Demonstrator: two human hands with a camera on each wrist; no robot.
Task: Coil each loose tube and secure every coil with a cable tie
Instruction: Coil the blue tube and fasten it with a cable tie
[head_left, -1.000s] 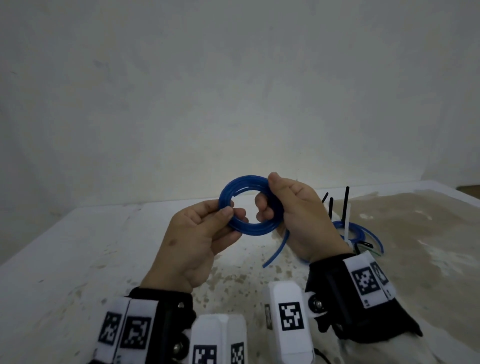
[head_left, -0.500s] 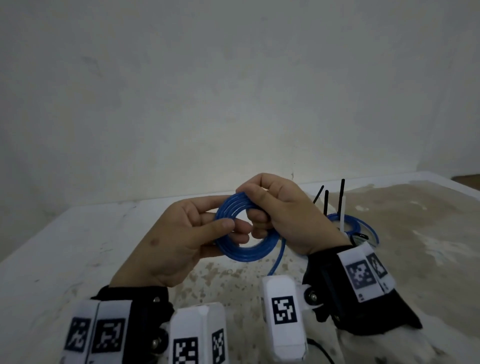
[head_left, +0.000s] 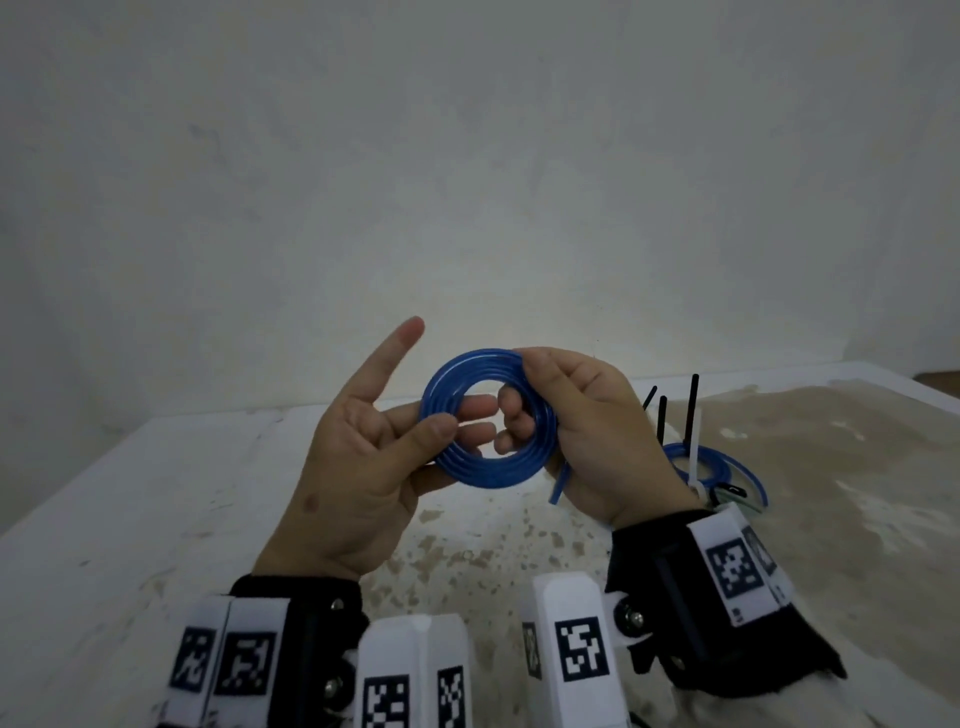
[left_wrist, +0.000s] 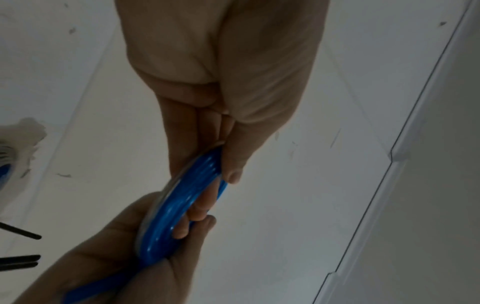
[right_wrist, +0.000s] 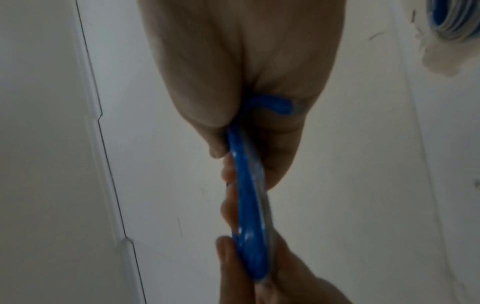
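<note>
A blue tube coil (head_left: 485, 418) of several turns hangs in the air between both hands, above the table. My left hand (head_left: 387, 441) pinches its left side between thumb and middle fingers, with the index finger pointing up and free. My right hand (head_left: 576, 415) grips the coil's right side, thumb on top and fingers through the hole. The tube's short loose end (head_left: 560, 483) sticks down below the right palm. The wrist views show the coil edge-on (left_wrist: 182, 207) (right_wrist: 250, 205), held between both hands.
On the stained table (head_left: 156, 493), behind my right wrist, lies another blue tube coil (head_left: 727, 462) with a white cable tie (head_left: 693, 452) and black cable ties (head_left: 693, 405) standing up from it. A plain wall stands behind the table.
The coil has been turned flat toward me and raised slightly. My left index finger has lifted off it and points up. The loose tail under the right hand is shorter.
</note>
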